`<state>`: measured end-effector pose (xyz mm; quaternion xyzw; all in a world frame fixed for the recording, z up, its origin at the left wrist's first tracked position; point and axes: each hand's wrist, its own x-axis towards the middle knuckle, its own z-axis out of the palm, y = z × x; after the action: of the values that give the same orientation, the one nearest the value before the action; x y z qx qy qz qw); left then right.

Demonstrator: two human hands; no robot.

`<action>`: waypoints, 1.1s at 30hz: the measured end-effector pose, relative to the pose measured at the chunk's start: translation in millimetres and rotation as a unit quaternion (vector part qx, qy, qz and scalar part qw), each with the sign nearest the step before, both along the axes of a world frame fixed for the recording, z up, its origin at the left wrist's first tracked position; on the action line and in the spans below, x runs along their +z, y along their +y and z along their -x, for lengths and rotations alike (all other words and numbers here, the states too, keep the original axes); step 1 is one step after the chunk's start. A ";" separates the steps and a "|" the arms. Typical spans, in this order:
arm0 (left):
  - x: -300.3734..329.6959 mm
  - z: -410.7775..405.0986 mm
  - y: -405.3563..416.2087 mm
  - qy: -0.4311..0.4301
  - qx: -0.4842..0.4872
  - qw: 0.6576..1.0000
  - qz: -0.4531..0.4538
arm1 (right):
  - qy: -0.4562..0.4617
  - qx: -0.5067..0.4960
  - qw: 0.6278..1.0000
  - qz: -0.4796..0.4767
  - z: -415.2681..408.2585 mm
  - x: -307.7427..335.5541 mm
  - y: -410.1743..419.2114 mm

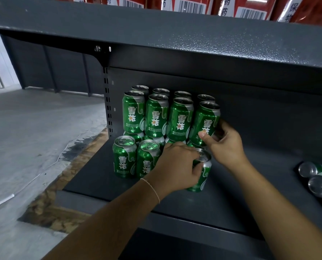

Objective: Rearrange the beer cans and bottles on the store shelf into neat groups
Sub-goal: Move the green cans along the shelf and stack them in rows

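Note:
Several green beer cans stand stacked in two tiers at the back left of the dark shelf (231, 194). Two more green cans (124, 160) stand in front of the stack. My left hand (177, 166) grips an upright green can (203, 171) to the right of those two, fingers round its upper part. My right hand (225, 145) holds the rightmost upper-tier can (205, 121), thumb on its front and fingers behind it.
Three cans (319, 184) lie on their sides at the shelf's right edge. An upper shelf (175, 34) with red boxes overhangs close above. The slotted upright (107, 102) marks the shelf's left end, with grey floor beyond it.

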<state>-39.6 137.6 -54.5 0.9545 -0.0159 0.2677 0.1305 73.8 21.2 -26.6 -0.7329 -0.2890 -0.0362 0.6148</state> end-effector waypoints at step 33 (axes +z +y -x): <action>31.3 -41.4 -105.3 0.014 -0.096 0.995 0.026 | -0.038 -0.197 0.979 0.038 -11.3 -21.3 -151.6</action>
<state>1.8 32.3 -23.3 0.9487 -0.0983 0.2405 0.1801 85.0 -130.4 -47.8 -0.7962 -0.1635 -0.1730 0.5562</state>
